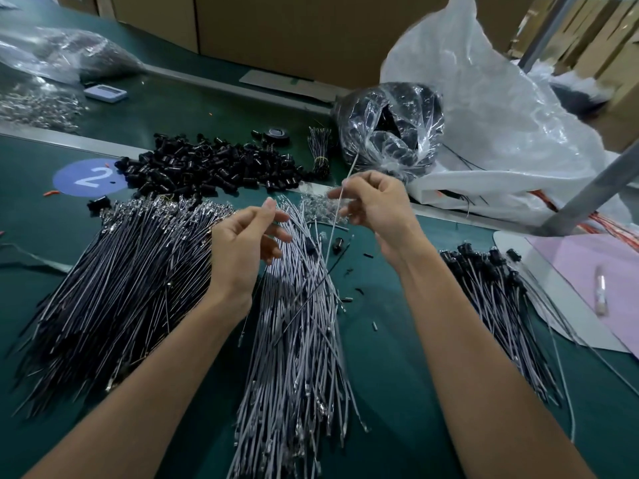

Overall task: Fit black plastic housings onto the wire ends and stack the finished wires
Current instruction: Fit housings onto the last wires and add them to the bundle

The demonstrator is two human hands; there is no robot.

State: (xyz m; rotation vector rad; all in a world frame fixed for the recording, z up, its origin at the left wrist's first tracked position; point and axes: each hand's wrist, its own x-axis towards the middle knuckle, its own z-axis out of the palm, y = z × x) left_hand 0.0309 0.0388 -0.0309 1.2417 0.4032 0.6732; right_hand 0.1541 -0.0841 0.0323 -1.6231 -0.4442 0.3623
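Pinching one grey wire [332, 233], the right hand [371, 205] hovers above the wire pile [297, 323] (black housings [214, 164] heaped behind). The left hand [247, 245] curls; its grip is unclear.

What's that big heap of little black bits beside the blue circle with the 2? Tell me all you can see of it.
The heap of black housings is a loose mound of small, glossy, tube-shaped pieces that look like plastic, lying every which way. It rests on the green table, just right of the blue sticker. Its near edge reaches the metal tips of the dark wire pile. A few strays lie around it.
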